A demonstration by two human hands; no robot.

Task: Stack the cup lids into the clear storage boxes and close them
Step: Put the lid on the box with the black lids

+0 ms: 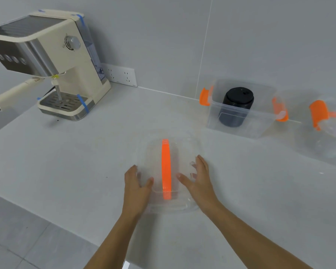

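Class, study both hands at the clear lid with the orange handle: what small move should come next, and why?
Probably lift the clear lid: the left hand and right hand flank it on the counter, while the open box holding the black lid stack stands uncovered.

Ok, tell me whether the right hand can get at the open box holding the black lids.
Probably yes: the open box stands uncovered ahead and to the right of the right hand, with bare counter between, though that hand rests on the clear lid.

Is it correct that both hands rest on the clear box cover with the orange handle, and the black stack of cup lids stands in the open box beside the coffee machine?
Not quite. The head view shows the open box with the black stack of cup lids at the right by the wall, far from the coffee machine. Left hand and right hand do rest on the box cover.
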